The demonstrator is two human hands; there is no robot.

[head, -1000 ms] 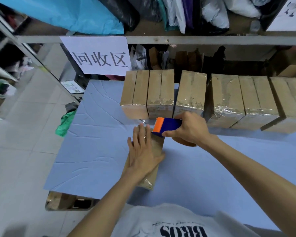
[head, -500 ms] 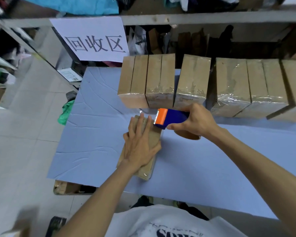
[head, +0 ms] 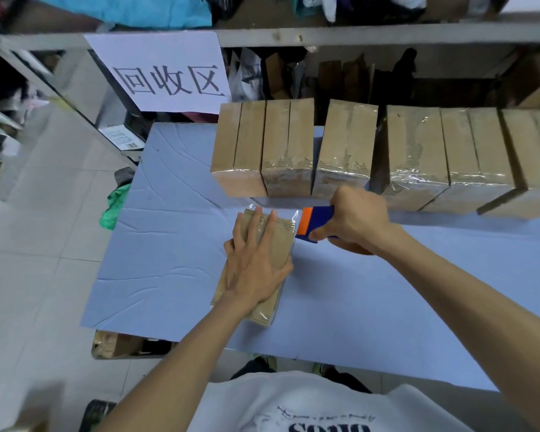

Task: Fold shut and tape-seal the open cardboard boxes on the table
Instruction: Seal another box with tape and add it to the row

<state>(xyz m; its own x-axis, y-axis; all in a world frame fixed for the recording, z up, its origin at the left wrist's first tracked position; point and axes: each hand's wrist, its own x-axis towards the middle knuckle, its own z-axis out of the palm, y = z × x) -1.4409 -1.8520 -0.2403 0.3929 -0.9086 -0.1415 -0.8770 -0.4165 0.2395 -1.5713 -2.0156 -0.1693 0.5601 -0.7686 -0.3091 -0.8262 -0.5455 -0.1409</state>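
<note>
A small brown cardboard box lies flat on the blue table, its top covered with clear tape. My left hand presses flat on the box, fingers straight and pointing away from me. My right hand grips a blue and orange tape dispenser just off the box's far right corner. A strip of clear tape runs from the dispenser over the box's far end.
Several taped cardboard boxes stand in a row along the table's far side. Behind them a metal shelf carries bags, with a white paper sign hanging from it. A green bag and tiled floor lie to the left.
My right hand has pulled the dispenser to the right, off the box's far end. My left hand stays pressed on the box. The camera has tipped downward.
</note>
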